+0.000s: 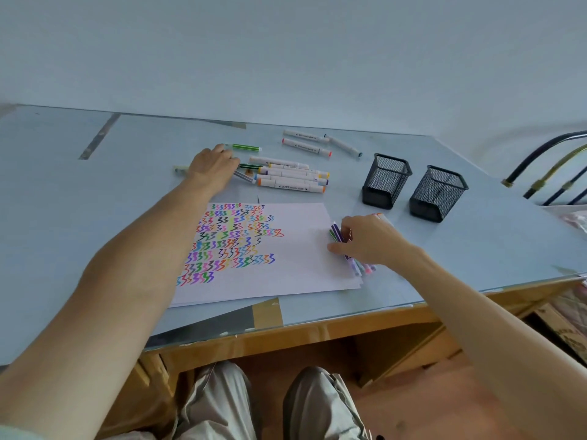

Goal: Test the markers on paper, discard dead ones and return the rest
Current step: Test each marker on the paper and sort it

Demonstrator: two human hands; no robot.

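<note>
A white paper sheet [295, 268] lies on the desk, its left half covered in coloured squiggles. My right hand [368, 239] curls round a bundle of thin markers [337, 234] at the paper's right edge; their ends stick out below my palm. My left hand [212, 166] reaches to the far side and rests on thin markers there, fingers laid flat over them. A green thin marker [245, 148] lies just beyond its fingertips. Several thick white markers [290, 177] lie side by side to its right. Three more thick markers [314, 142] lie farther back.
Two black mesh pen cups [386, 181] [438, 193] stand to the right of the paper. The glass desk top [79, 185] ends at a wooden front edge near my knees. A metal chair frame [552, 166] stands at the far right.
</note>
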